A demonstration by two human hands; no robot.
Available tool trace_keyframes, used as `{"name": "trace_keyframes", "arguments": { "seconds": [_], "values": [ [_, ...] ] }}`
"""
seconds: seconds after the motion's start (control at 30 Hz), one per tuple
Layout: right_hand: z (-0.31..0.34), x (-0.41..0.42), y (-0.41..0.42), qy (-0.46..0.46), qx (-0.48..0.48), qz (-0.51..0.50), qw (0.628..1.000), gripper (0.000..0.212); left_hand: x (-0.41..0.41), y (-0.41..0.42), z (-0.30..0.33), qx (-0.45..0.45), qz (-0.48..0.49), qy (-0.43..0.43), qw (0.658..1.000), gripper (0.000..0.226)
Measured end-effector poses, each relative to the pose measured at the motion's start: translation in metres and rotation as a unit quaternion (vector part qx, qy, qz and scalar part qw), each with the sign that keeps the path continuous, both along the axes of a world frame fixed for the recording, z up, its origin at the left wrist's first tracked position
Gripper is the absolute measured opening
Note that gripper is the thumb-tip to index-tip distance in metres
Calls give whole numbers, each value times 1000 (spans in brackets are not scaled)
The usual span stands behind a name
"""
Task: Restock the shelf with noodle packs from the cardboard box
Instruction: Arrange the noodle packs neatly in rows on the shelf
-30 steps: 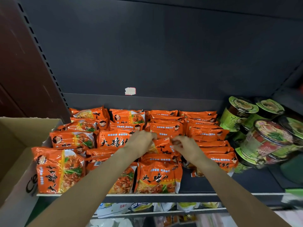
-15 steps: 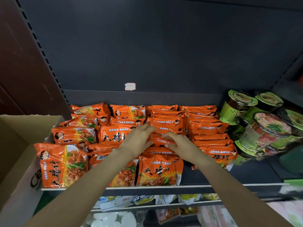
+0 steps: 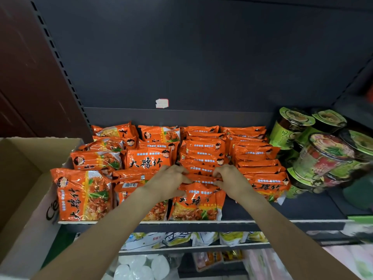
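Both hands pinch one noodle pack (image 3: 201,179) mid-shelf, 3rd row from left: left hand (image 3: 168,181) fingers curled on its left end, right hand (image 3: 229,178) on its right end. Packs = glossy crinkly orange foil, flat, stacked in rows on dark shelf (image 3: 282,211). Forearms reach up & inward. Cardboard box (image 3: 22,199) at left.

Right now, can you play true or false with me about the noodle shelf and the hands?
1. Both hands, left hand and right hand, are on the orange noodle packs. True.
2. The cardboard box sits right of the shelf. False: it is on the left.
3. The green noodle cups sit right of the packs. True.
4. The packs are blue. False: orange.
5. A small sticker is on the dark back wall. True.
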State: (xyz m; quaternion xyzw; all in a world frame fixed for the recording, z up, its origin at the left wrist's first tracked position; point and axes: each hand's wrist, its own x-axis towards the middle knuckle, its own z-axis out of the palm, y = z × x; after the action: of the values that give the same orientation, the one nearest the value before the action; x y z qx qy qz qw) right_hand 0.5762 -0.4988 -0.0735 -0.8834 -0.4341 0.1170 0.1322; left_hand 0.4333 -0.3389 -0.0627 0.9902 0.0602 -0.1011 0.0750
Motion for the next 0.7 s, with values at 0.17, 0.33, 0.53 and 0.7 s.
{"name": "trace_keyframes", "arguments": {
  "seconds": [0.17,0.33,0.53,0.7],
  "values": [
    [3,-2,-8,-29,-9,-24,999,14,-7,-11,0,6,-6,-28,1000,44],
    [9,4,-20,-71,70,-61,993,12,-11,-26,2,1,12,-47,999,35],
    [6,-2,-40,90,82,26,992,34,-3,-39,1,35,31,-55,997,31],
    [-16,-14,-46,62,4,31,998,51,5,-43,-8,35,49,-54,997,38]
  ]
}}
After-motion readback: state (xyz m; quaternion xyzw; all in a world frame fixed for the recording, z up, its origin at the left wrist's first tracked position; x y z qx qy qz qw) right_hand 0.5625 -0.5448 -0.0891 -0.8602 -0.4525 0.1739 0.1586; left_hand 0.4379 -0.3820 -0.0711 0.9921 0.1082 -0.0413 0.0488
